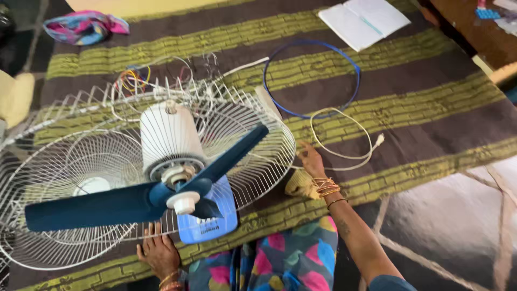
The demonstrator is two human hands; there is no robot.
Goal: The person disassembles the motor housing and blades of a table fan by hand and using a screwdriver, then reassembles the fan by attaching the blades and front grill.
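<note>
A dismantled fan lies on a striped mat: white motor housing (168, 132), dark blue blades (116, 202) with a white hub cap (183, 203), set in a white wire grille (253, 121). A second wire grille (48, 226) lies beside it at the left. My left hand (158, 251) rests flat on the mat at the grille's near rim, fingers spread. My right hand (311, 160), bangles on the wrist, touches the grille's right rim next to a white cord (344, 155). A pale yellow cloth (299, 184) lies under that wrist.
A blue ring (311, 78) lies on the mat behind the cord. An open notebook (363, 20) sits at the far edge, a colourful cloth (85, 26) at the far left. Coloured wires (134, 78) trail behind the fan. Tiled floor (458, 215) shows at right.
</note>
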